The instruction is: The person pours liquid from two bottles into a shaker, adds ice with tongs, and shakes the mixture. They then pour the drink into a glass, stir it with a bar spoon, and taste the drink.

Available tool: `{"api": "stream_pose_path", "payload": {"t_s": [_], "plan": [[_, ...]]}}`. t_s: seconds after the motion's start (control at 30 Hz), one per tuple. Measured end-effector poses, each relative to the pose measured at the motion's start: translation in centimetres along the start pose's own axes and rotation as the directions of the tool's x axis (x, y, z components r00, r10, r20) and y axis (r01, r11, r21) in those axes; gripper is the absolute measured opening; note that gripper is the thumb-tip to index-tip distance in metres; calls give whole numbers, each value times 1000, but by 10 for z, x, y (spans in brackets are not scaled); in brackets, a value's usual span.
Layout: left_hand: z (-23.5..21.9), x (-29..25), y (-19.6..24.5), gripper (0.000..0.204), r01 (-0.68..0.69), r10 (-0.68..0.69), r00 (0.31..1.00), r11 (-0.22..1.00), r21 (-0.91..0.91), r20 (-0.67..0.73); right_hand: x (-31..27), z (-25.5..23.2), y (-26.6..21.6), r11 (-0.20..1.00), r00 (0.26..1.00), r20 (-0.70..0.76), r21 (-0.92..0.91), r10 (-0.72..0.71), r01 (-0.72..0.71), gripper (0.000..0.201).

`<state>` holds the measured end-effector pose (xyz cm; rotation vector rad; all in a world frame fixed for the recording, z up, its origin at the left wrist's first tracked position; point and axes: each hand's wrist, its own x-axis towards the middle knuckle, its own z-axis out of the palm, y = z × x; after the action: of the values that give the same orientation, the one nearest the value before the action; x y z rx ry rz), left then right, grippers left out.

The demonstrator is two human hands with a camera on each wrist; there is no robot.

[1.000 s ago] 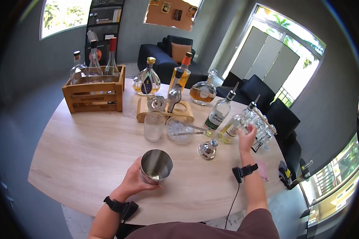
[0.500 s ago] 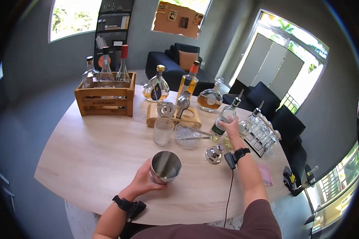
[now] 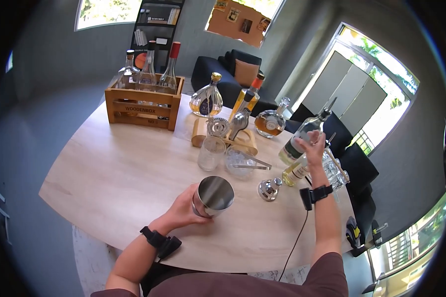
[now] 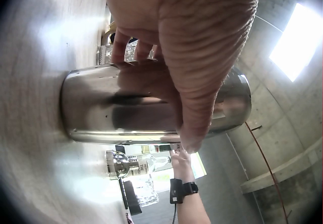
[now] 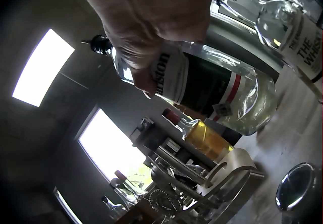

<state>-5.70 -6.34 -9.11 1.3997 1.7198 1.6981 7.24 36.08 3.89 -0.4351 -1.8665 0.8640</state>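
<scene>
My left hand (image 3: 186, 208) grips a steel shaker tin (image 3: 214, 194) from its left side, mouth upward; in the left wrist view the thumb and fingers wrap the tin (image 4: 146, 103). My right hand (image 3: 313, 148) holds a green-labelled bottle (image 3: 302, 136) with a metal pourer, tilted, its top leaning right. In the right wrist view the fingers curl round that bottle (image 5: 207, 85) near its shoulder. Beside it stands a bottle of yellow liquid (image 3: 295, 171). The dome-shaped shaker top (image 3: 269, 189) sits on the table between the tin and the bottles.
A mixing glass (image 3: 211, 154) and an ice bowl (image 3: 240, 161) with tongs stand beyond the tin. Behind them are a wooden stand (image 3: 199, 132) with bar tools and several bottles. A wooden crate (image 3: 143, 110) is back left, a glass rack (image 3: 338, 173) at the right.
My right hand has gone from beside the yellow-liquid bottle to the green-labelled bottle, gripped it and raised it, now tilted. My left hand still grips the tin; the head view has shifted.
</scene>
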Motion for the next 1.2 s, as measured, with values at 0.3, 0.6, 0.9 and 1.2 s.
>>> {"api": "stream_pose_path", "payload": {"t_s": [0.3,0.6,0.9,1.2], "plan": [[-1,1,5,91,-31,31,999,1000,-3,-9,-61,-43,-140,990,926,365,-128,96,-53,80],[0,0,2,93,-26,26,999,999,-33,-20,-112,-57,-159,884,752,642,-427,148,190,82],[1,-1,-5,95,-49,48,997,999,-16,-52,-109,-47,-178,757,629,765,-490,136,432,83],[2,-1,-5,93,-79,78,996,996,-31,-54,-100,-34,-197,643,586,801,-512,119,570,82]]}}
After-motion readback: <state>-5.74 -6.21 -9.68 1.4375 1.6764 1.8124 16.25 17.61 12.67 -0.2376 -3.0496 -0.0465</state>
